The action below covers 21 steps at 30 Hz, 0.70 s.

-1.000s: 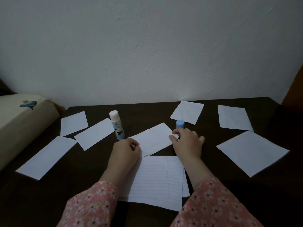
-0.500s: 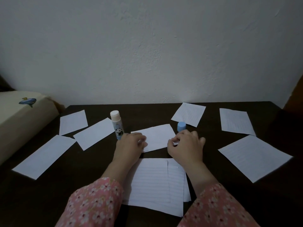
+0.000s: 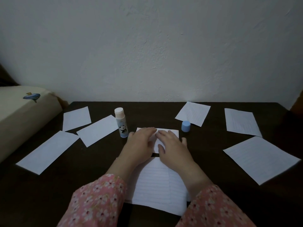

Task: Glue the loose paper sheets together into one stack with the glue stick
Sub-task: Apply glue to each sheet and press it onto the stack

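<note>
A small white paper sheet (image 3: pixel 172 132) lies flat at the middle of the dark table (image 3: pixel 82 177). My left hand (image 3: pixel 141 145) and my right hand (image 3: pixel 172 145) both press on it with flat fingers and cover most of it. An uncapped glue stick (image 3: pixel 121 122) with a panda label stands upright just left of my left hand. Its blue cap (image 3: pixel 186 126) stands just right of the sheet. A stack of lined sheets (image 3: pixel 157 185) lies nearer me, partly under my wrists.
Loose sheets are scattered around: three to the left (image 3: pixel 76 118) (image 3: pixel 98 130) (image 3: pixel 47 151) and three to the right (image 3: pixel 193 113) (image 3: pixel 241 122) (image 3: pixel 260 159). A cream cushion (image 3: pixel 21 112) borders the table's left side. A white wall stands behind the far edge.
The small sheet, held tilted by its ends a second ago, now lies flat and square. Both hands have moved inward onto it and flattened their fingers.
</note>
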Each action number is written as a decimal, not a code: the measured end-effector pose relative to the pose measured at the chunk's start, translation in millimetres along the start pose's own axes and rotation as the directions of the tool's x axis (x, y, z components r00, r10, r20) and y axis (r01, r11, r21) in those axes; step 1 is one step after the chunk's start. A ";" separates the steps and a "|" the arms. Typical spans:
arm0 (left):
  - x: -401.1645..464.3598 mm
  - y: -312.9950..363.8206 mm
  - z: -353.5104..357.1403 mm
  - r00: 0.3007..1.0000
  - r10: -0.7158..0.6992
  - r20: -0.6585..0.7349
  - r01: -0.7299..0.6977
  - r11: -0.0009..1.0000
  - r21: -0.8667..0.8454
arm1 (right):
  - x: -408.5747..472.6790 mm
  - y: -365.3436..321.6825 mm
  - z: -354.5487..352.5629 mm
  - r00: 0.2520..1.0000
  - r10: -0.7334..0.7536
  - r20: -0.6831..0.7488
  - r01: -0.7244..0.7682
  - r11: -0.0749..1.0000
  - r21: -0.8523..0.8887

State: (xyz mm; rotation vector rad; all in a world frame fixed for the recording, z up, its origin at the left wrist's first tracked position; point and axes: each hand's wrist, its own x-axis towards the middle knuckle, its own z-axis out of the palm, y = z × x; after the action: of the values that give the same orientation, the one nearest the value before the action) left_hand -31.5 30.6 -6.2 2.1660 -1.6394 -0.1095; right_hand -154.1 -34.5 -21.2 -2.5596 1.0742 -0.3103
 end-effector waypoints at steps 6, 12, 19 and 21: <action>6.7 -1.8 9.9 0.982 -0.041 0.184 0.021 0.994 0.110 | 4.3 -3.9 1.2 0.989 0.028 0.143 -0.011 0.993 -0.114; 9.6 4.2 6.4 0.973 -0.097 0.210 0.052 0.976 0.210 | 4.6 -7.0 0.7 0.985 0.083 0.150 -0.065 0.990 -0.122; 10.9 3.4 10.7 0.966 -0.187 0.177 0.142 0.960 0.242 | 12.3 -5.8 1.4 0.972 0.170 0.164 -0.151 0.981 -0.124; 12.1 5.8 13.4 0.960 -0.230 0.161 0.186 0.950 0.251 | 12.5 -2.9 -0.6 0.965 0.210 0.156 -0.192 0.973 -0.125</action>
State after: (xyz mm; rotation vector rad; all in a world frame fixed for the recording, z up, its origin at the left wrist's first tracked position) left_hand -37.2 14.3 -13.9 2.5780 -1.5837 -0.1983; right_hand -143.8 -41.7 -18.7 -2.4882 1.3044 0.0178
